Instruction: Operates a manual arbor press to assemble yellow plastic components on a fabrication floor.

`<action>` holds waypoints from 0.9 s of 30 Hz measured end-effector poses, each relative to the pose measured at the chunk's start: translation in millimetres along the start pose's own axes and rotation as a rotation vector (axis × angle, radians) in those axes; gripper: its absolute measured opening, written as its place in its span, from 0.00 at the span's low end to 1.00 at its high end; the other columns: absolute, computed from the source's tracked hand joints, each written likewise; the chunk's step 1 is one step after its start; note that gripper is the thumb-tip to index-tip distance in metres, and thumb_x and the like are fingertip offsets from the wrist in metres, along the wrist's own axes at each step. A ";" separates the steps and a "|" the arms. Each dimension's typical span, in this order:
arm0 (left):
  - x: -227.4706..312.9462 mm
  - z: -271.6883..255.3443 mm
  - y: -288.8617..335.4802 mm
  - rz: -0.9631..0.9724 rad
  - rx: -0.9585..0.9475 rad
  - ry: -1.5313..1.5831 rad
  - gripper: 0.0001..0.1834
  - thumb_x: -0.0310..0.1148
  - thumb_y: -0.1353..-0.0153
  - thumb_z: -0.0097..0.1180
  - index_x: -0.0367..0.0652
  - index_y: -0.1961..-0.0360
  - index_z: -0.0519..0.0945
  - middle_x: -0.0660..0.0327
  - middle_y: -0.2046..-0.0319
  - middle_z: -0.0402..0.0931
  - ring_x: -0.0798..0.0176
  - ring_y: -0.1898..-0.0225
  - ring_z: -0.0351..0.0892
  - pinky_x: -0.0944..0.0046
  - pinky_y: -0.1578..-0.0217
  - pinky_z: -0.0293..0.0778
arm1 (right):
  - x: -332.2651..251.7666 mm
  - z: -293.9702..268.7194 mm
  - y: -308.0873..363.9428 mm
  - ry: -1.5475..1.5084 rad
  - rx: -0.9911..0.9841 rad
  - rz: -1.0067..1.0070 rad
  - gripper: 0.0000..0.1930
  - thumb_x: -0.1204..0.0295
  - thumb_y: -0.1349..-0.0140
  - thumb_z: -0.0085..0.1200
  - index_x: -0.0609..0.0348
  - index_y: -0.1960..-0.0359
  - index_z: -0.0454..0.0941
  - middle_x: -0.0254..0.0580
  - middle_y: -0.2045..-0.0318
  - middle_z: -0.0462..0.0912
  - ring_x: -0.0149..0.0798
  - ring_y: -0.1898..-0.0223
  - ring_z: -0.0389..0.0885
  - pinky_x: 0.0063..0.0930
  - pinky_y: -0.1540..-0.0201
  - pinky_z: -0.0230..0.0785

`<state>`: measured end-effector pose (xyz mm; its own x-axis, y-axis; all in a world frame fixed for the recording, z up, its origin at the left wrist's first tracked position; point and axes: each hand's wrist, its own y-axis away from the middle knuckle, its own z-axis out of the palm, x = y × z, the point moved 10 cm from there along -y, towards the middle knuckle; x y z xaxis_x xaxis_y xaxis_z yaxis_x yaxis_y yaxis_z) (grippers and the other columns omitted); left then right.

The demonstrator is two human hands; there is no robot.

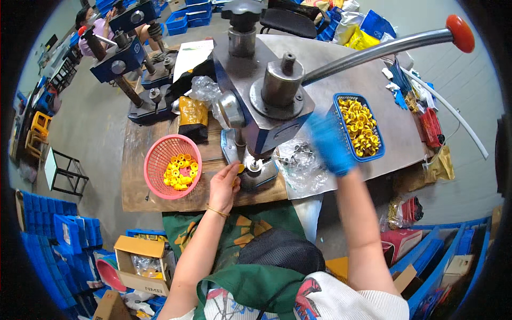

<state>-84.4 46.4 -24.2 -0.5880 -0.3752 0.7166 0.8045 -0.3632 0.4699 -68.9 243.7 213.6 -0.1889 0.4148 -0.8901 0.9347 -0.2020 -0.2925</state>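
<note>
My left hand (225, 184), bare, pinches a small yellow plastic part (241, 168) beside the base of a hand press (264, 98). Below the press head, a small white round piece (254, 165) sits on the fixture. My right hand (328, 141) wears a blue glove and is smeared by motion, so its fingers cannot be made out. It is between the press and a blue basket (382, 149) full of yellow cup-shaped parts (360, 128). A pink basket (151, 186) holding fewer yellow parts (180, 172) stands left of my left hand.
The press lever (378, 53) reaches over the table to the right, ending in a red knob (460, 33). Small metal parts (303, 153) lie on a clear plastic bag (306, 178). Another press (120, 61) stands at the left, with a person (98, 26) beyond.
</note>
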 end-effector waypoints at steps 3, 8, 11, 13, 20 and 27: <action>-0.3 5.3 -5.6 0.001 -0.027 -0.080 0.15 0.31 0.40 0.51 0.40 0.53 0.73 0.70 0.74 0.71 0.78 0.82 0.62 0.78 0.84 0.56 | 104.5 96.7 54.1 0.287 -0.263 -0.182 0.10 0.72 0.44 0.48 0.63 0.63 0.68 0.55 0.68 0.73 0.59 0.65 0.70 0.43 0.61 0.65; 6.3 -1.2 -10.2 0.080 0.019 -0.165 0.13 0.32 0.41 0.52 0.39 0.56 0.76 0.71 0.81 0.69 0.80 0.85 0.59 0.79 0.85 0.54 | 110.7 117.0 61.7 0.496 -0.206 -0.335 0.12 0.68 0.43 0.49 0.65 0.64 0.67 0.55 0.68 0.73 0.56 0.62 0.71 0.41 0.62 0.64; 13.0 2.8 -15.4 0.191 0.051 -0.398 0.11 0.31 0.43 0.55 0.38 0.60 0.78 0.71 0.80 0.69 0.79 0.85 0.60 0.78 0.84 0.56 | 104.2 108.1 57.8 0.446 -0.173 -0.287 0.12 0.70 0.44 0.49 0.65 0.63 0.67 0.55 0.69 0.74 0.56 0.64 0.72 0.41 0.63 0.65; 30.9 29.7 -11.7 0.381 -0.021 -0.653 0.10 0.30 0.45 0.57 0.37 0.62 0.79 0.67 0.73 0.75 0.77 0.79 0.68 0.76 0.79 0.64 | 121.2 97.8 53.0 0.286 -0.184 -0.043 0.13 0.70 0.47 0.52 0.64 0.63 0.68 0.56 0.69 0.74 0.56 0.66 0.74 0.41 0.65 0.67; 41.2 47.1 2.7 0.658 -0.047 -0.923 0.13 0.27 0.49 0.58 0.35 0.61 0.77 0.59 0.64 0.75 0.70 0.71 0.73 0.71 0.70 0.70 | 94.4 85.1 43.1 0.463 -0.340 -0.044 0.16 0.67 0.54 0.57 0.59 0.65 0.68 0.50 0.73 0.77 0.52 0.67 0.76 0.39 0.67 0.68; 8.0 -8.7 -10.5 0.250 -0.021 -0.197 0.15 0.25 0.41 0.41 0.39 0.52 0.71 0.66 0.72 0.71 0.79 0.80 0.63 0.79 0.82 0.59 | 83.1 103.2 33.4 0.523 -0.401 -0.314 0.14 0.63 0.53 0.56 0.53 0.64 0.74 0.46 0.73 0.77 0.50 0.68 0.75 0.40 0.67 0.65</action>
<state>-98.2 39.7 -27.9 -0.3428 -0.2832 0.8957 0.9190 -0.2985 0.2574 -84.5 179.9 93.7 -0.3911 0.7899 -0.4723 0.9176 0.2951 -0.2663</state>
